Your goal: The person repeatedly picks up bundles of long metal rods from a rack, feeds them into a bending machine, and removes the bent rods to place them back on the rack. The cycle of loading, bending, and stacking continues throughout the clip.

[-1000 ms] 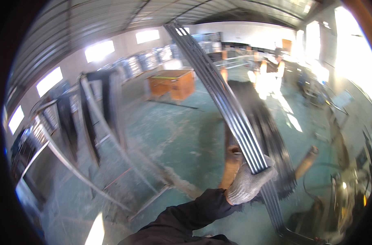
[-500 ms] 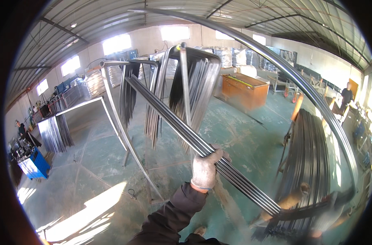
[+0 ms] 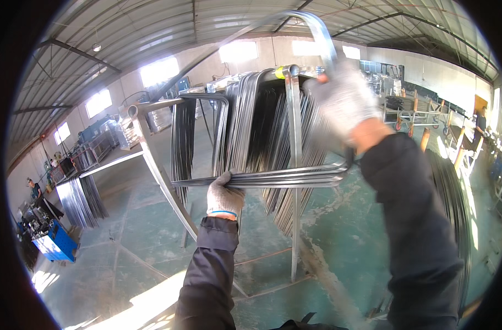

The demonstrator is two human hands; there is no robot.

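Several bent metal tubes (image 3: pixel 295 177), nested in one bundle, are held up before me. My left hand (image 3: pixel 224 199), in a pale work glove, is closed around their lower straight run, thumb on top. On the right, my raised right hand (image 3: pixel 347 102), gloved and smeared by motion, grips the side of the same bundle below its upper bend. Behind the bundle stands a metal rack (image 3: pixel 296 220), with many similar bent tubes (image 3: pixel 240 126) hanging over its bars. The held bundle overlaps them in view; whether it touches them I cannot tell.
More tubes (image 3: pixel 448 192) are stacked at the right. Another group of hanging tubes (image 3: pixel 83 201) and a blue machine (image 3: pixel 55 242) are at the left. One person (image 3: pixel 35 190) is at far left, another (image 3: pixel 480 124) at far right. Wheeled racks (image 3: pixel 413 115) stand behind.
The bundle has swung from a diagonal to nearly level and moved in front of the rack. My right hand has risen from the lower right, and the hanging tubes look nearer.
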